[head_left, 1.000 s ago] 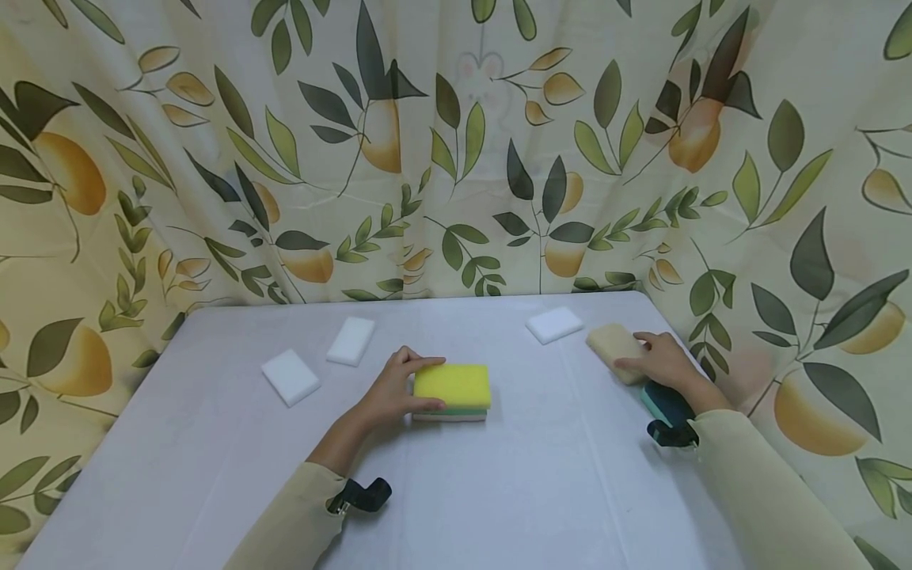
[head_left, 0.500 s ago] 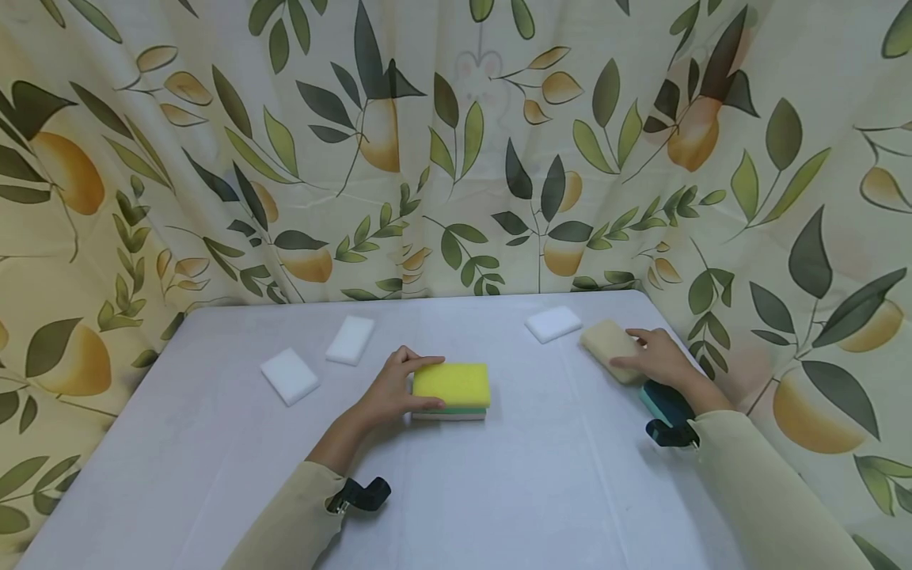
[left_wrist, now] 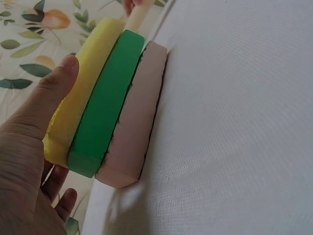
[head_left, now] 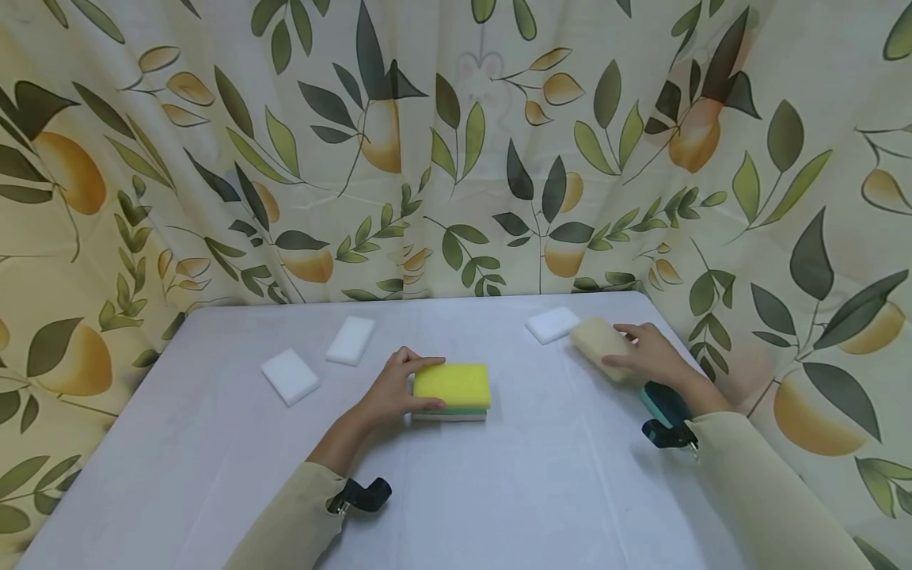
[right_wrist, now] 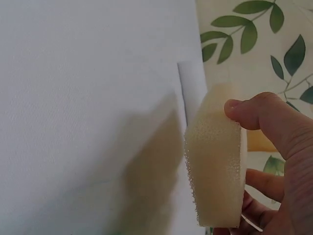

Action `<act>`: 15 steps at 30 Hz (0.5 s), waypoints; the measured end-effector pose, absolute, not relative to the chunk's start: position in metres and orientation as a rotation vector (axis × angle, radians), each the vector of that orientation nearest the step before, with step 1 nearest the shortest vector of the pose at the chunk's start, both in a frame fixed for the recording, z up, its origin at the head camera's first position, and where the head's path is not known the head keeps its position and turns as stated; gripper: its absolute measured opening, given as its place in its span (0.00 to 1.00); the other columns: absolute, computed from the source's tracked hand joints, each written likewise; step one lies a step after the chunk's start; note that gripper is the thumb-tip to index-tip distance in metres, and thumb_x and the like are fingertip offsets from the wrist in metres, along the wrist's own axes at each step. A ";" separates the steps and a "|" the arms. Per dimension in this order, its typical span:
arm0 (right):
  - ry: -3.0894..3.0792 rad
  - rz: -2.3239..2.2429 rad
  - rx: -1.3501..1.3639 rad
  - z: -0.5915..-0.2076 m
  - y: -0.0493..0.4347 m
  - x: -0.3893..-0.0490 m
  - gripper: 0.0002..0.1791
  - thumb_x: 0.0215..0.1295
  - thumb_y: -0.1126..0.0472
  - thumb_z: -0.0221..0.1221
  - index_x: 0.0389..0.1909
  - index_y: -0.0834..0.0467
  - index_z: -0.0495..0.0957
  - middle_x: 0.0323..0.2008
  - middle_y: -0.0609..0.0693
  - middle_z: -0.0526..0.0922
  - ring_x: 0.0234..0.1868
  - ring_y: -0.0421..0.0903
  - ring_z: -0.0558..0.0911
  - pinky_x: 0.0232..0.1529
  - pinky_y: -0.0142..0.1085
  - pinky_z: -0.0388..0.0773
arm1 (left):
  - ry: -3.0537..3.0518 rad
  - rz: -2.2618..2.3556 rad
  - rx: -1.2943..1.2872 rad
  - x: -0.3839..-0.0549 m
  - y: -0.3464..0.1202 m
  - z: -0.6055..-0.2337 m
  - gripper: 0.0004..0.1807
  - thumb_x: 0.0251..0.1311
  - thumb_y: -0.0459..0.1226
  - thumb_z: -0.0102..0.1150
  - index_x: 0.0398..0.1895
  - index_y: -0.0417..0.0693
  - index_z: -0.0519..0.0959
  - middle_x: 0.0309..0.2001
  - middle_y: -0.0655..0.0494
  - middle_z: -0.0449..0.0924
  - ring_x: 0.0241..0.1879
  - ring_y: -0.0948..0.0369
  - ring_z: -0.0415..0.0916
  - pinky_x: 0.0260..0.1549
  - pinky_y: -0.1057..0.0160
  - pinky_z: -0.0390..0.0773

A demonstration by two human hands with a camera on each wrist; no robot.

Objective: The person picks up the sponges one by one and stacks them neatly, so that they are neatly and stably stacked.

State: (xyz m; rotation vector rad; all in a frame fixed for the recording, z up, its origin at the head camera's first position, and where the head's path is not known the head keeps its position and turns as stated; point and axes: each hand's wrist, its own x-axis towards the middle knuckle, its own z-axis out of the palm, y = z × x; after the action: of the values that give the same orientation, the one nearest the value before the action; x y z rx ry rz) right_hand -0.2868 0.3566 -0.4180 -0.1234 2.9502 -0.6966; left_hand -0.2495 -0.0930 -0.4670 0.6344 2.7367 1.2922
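In the head view a stack of sponges sits mid-table. Its top is a yellow sponge (head_left: 459, 384); beneath it, in the left wrist view, come a green sponge (left_wrist: 105, 105) and a pale pink sponge (left_wrist: 134, 117) resting on the table. My left hand (head_left: 388, 393) grips the yellow sponge at its left end, thumb on the near side, fingers on the far side. At the right, my right hand (head_left: 659, 359) pinches a beige sponge (head_left: 597, 348) between thumb and fingers. The right wrist view shows that porous sponge tilted above the cloth, with its shadow beside it.
Two white sponges (head_left: 290, 377) lie at the back left. Another white sponge (head_left: 552, 324) lies at the back right, beside the beige one. A dark sponge with a teal side (head_left: 666, 404) lies below my right wrist. A patterned curtain (head_left: 456, 158) hangs behind the table.
My right hand has moved slightly left and up in the head view, bringing the beige sponge close to the white one. My left hand and the stack stay put.
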 end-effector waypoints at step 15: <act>2.979 -0.762 -0.296 -0.395 0.314 -0.278 0.48 0.55 0.44 0.70 0.68 0.70 0.63 0.55 0.70 0.68 0.52 0.63 0.72 0.52 0.57 0.71 | 2.743 1.309 0.627 -0.249 -0.093 -0.468 0.40 0.39 0.51 0.80 0.61 0.59 0.79 0.43 0.57 0.66 0.48 0.59 0.64 0.51 0.57 0.68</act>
State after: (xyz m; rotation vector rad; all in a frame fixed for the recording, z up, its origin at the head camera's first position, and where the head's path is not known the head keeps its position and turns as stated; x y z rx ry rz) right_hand -0.2785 0.3143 -0.3951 -0.2957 2.9790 -0.7615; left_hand -0.2490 -0.0933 -0.4681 0.6270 2.7430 1.3091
